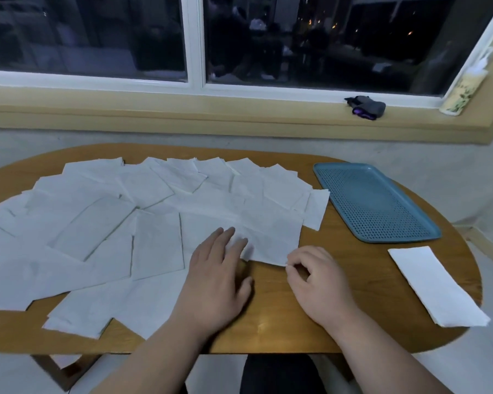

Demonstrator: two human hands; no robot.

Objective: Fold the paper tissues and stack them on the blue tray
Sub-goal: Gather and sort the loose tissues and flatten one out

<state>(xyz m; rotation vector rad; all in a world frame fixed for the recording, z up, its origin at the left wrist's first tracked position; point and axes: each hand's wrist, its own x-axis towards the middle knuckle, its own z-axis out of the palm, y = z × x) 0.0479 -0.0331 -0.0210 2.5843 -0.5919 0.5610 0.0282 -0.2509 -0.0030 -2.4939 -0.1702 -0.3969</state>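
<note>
Pinching the near corner of one tissue (271, 237) with thumb and forefinger: right hand (316, 282). Left hand (214, 274) flat, fingers straight, fingertips on the same sheet. Loose tissues (97, 223) cover the table (339, 237). Blue tray (376, 200) far right; folded tissue (436, 285) lies near it.

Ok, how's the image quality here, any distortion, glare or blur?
Head view: fisheye bends the white window frame and oval wooden table edge; light is dim and bluish; dark panes reflect faintly; a soft sheen lies on the wood between the wrists; fingertips of the left hand look slightly smeared on the white paper tissue.
</note>
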